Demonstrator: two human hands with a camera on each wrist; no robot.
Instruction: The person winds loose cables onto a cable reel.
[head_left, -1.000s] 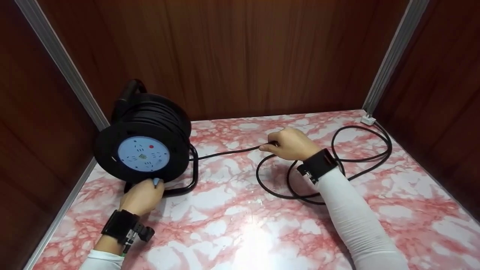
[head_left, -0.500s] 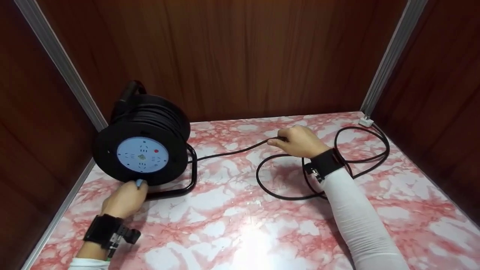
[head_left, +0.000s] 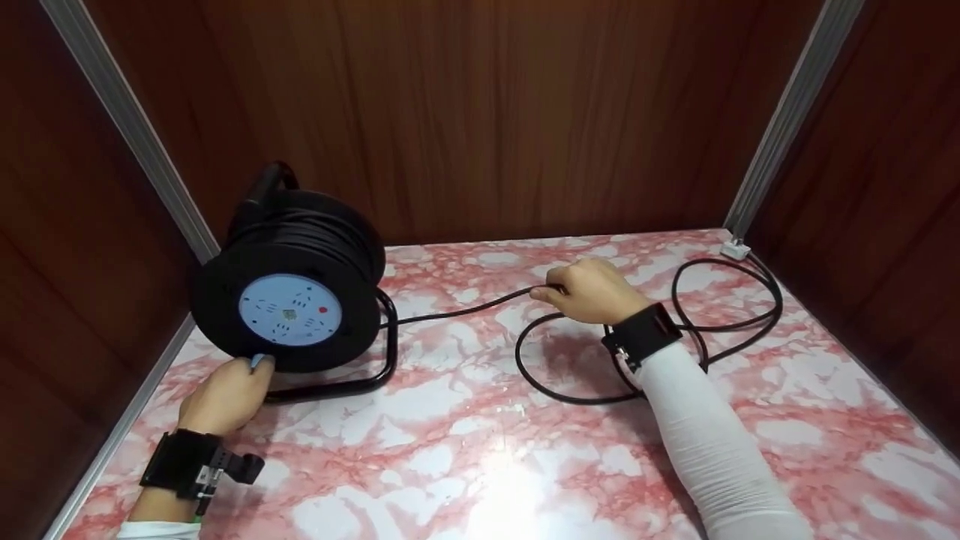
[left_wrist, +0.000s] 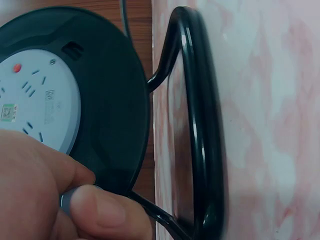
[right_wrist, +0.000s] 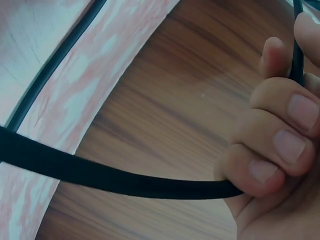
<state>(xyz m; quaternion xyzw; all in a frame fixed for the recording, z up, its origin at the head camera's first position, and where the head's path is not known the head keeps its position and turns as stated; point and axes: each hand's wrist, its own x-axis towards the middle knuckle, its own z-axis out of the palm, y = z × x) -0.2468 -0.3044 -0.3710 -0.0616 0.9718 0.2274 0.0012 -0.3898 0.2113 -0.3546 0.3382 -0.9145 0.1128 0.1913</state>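
A black cable reel [head_left: 206,319] with a pale blue socket panel [head_left: 290,326] stands at the left in the head view. At the lower edge of its front disc, my left hand [head_left: 226,397] pinches a grey-blue crank knob [left_wrist: 65,201] between thumb and fingers. Off to the right, my right hand [head_left: 596,291] grips the black cable [head_left: 457,310], which runs from the reel into the curled fingers, slightly slack. In the right wrist view the cable [right_wrist: 150,186] passes through the fist. Several turns of cable are wound on the drum [head_left: 322,225].
The reel's black tubular stand [head_left: 391,349] rests on the red-and-white marbled table [head_left: 442,480]. Loose cable loops [head_left: 523,364] lie around and beyond the right forearm, ending at a white plug [head_left: 736,250] in the back right corner. Dark wooden panels [head_left: 480,112] enclose the back and sides.
My left hand has moved left along the reel's lower edge with the knob, and the disc and socket panel have turned clockwise. My right hand has shifted slightly right with the cable.
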